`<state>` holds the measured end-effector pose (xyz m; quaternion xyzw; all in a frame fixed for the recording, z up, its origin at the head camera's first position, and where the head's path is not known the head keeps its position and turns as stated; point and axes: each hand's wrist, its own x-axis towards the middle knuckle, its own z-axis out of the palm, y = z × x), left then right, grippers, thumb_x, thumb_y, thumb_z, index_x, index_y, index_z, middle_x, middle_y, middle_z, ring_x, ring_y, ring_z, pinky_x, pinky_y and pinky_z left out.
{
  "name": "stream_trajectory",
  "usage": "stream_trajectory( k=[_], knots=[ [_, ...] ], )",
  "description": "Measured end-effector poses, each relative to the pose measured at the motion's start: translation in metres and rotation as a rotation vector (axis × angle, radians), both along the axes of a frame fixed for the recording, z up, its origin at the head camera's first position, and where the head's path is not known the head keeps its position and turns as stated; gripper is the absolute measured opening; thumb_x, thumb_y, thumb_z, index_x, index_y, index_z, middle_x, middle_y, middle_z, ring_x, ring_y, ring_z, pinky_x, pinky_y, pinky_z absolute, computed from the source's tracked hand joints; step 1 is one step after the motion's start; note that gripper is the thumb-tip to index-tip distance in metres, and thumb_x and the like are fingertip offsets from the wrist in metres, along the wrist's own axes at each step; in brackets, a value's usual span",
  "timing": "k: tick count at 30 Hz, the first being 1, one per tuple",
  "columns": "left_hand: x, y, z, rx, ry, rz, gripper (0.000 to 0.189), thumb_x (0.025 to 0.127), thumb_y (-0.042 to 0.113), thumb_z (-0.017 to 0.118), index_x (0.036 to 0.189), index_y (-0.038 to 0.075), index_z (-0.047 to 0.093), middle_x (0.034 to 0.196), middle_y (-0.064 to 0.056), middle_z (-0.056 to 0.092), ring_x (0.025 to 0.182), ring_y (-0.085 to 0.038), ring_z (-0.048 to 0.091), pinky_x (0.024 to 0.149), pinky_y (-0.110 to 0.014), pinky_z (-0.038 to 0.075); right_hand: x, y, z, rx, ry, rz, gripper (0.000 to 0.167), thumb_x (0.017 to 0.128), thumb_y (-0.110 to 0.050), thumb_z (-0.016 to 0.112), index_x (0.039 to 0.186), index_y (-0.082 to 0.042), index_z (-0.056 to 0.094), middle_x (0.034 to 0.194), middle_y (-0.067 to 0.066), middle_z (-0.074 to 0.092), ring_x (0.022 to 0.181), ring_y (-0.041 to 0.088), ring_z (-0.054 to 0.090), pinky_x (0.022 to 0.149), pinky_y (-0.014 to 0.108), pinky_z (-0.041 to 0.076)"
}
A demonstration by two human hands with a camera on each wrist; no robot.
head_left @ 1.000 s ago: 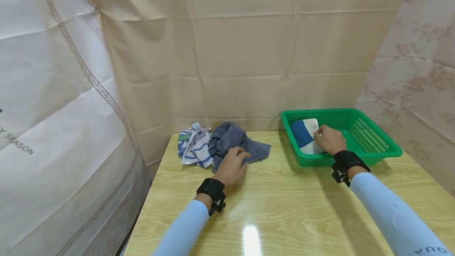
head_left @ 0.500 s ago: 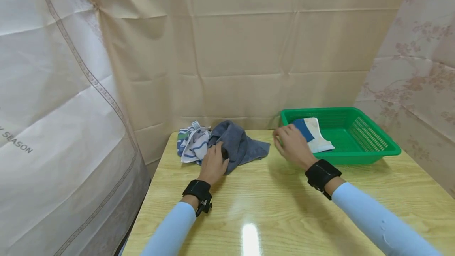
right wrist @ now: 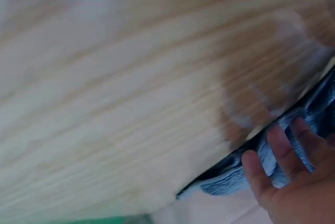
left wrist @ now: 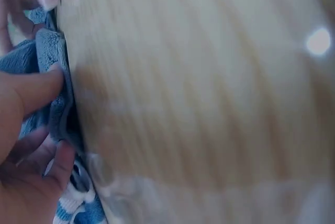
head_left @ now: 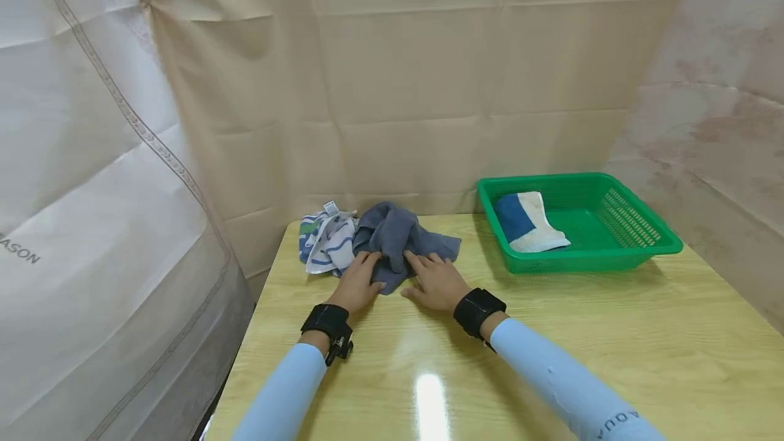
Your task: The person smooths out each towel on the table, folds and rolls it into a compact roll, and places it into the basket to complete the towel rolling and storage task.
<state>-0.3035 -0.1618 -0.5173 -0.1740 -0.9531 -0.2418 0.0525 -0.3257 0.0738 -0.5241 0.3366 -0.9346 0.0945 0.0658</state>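
A crumpled grey-blue towel (head_left: 392, 230) lies in a heap on the wooden table. My left hand (head_left: 357, 284) reaches its near left side, fingertips on the cloth and thumb apart at the lower edge. In the left wrist view the thumb (left wrist: 44, 87) touches a fold of it. My right hand (head_left: 436, 282) is spread at the towel's near right part; in the right wrist view its fingers (right wrist: 285, 153) lie extended against the cloth. Just left of the grey towel is a rumpled white towel (head_left: 333, 240) with blue stripes and some green, partly behind my left fingers.
A green plastic basket (head_left: 582, 263) with slotted sides stands at the right of the table (head_left: 392, 359). Inside it, at the left, lies a folded blue and white towel (head_left: 534, 230). Beige cloth (head_left: 392, 73) hangs behind the table, white cloth (head_left: 135, 257) at the left.
My right hand has left the blue and white towel in the basket and moved left to the grey towel. My left hand has shifted left along the grey towel.
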Motion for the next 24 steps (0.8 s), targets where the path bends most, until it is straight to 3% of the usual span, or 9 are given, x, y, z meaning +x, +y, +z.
stream_trajectory(
  k=[3, 7, 11, 14, 17, 19, 21, 24],
  knots=[
    [0.002, -0.002, 0.001, 0.031, -0.028, 0.045, 0.078, 0.094, 0.021, 0.079, 0.157, 0.002, 0.037, 0.15, -0.023, 0.043, 0.137, -0.041, 0.047, 0.108, -0.054, 0.042, 0.005, -0.004, 0.004, 0.02, 0.013, 0.023, 0.075, 0.098, -0.061, 0.059, 0.155, -0.014, 0.045, 0.14, 0.013, 0.059, 0.121, 0.04, 0.057, 0.096, 0.061, 0.045],
    [0.001, -0.002, 0.002, 0.016, -0.06, 0.022, 0.09, 0.092, 0.028, 0.081, 0.161, 0.005, 0.029, 0.158, -0.023, 0.037, 0.142, -0.043, 0.041, 0.11, -0.056, 0.039, 0.015, -0.001, 0.006, 0.067, 0.066, 0.029, 0.058, 0.1, -0.055, 0.061, 0.141, -0.015, 0.06, 0.12, 0.012, 0.067, 0.103, 0.033, 0.058, 0.084, 0.052, 0.05],
    [0.004, -0.004, 0.0, -0.047, -0.089, 0.008, 0.086, 0.092, 0.042, 0.078, 0.157, 0.003, 0.037, 0.152, -0.021, 0.047, 0.136, -0.04, 0.049, 0.107, -0.054, 0.043, 0.021, 0.009, 0.007, 0.081, 0.132, 0.051, 0.041, 0.095, -0.048, 0.071, 0.124, -0.018, 0.07, 0.112, 0.015, 0.058, 0.098, 0.032, 0.05, 0.084, 0.051, 0.047],
    [0.009, -0.005, -0.001, -0.069, -0.082, 0.022, 0.079, 0.092, 0.052, 0.074, 0.147, 0.002, 0.048, 0.139, -0.02, 0.057, 0.12, -0.038, 0.061, 0.096, -0.052, 0.051, 0.023, 0.019, 0.01, 0.07, 0.101, 0.106, 0.034, 0.09, -0.044, 0.076, 0.114, -0.019, 0.074, 0.111, 0.014, 0.051, 0.1, 0.032, 0.047, 0.088, 0.053, 0.045],
    [0.012, -0.004, -0.002, -0.042, -0.042, 0.023, 0.08, 0.091, 0.055, 0.073, 0.147, 0.004, 0.048, 0.14, -0.023, 0.052, 0.114, -0.039, 0.062, 0.088, -0.052, 0.054, 0.025, 0.03, 0.016, 0.018, -0.013, 0.172, 0.021, 0.089, -0.035, 0.076, 0.1, -0.017, 0.072, 0.098, 0.005, 0.049, 0.089, 0.022, 0.047, 0.081, 0.042, 0.044],
    [0.013, -0.003, -0.001, -0.04, -0.007, 0.002, 0.084, 0.089, 0.054, 0.075, 0.152, 0.007, 0.045, 0.152, -0.025, 0.04, 0.124, -0.044, 0.057, 0.092, -0.056, 0.053, 0.026, 0.036, 0.024, -0.092, -0.151, 0.183, 0.013, 0.088, -0.023, 0.073, 0.091, -0.015, 0.064, 0.086, 0.0, 0.045, 0.077, 0.017, 0.045, 0.072, 0.035, 0.04],
    [0.012, -0.001, -0.001, -0.061, 0.029, -0.044, 0.089, 0.084, 0.055, 0.08, 0.155, 0.012, 0.045, 0.16, -0.022, 0.03, 0.131, -0.046, 0.049, 0.096, -0.059, 0.049, 0.026, 0.04, 0.032, -0.254, -0.313, 0.165, 0.013, 0.09, -0.013, 0.067, 0.089, -0.013, 0.054, 0.081, -0.001, 0.042, 0.071, 0.015, 0.042, 0.068, 0.032, 0.037],
    [0.01, 0.002, -0.001, -0.085, 0.078, -0.105, 0.097, 0.075, 0.058, 0.087, 0.154, 0.015, 0.049, 0.166, -0.015, 0.024, 0.134, -0.045, 0.041, 0.101, -0.064, 0.043, 0.029, 0.043, 0.046, -0.557, -0.551, 0.122, 0.016, 0.092, 0.0, 0.059, 0.098, -0.011, 0.049, 0.091, 0.002, 0.047, 0.08, 0.018, 0.048, 0.07, 0.033, 0.037]
  ],
)
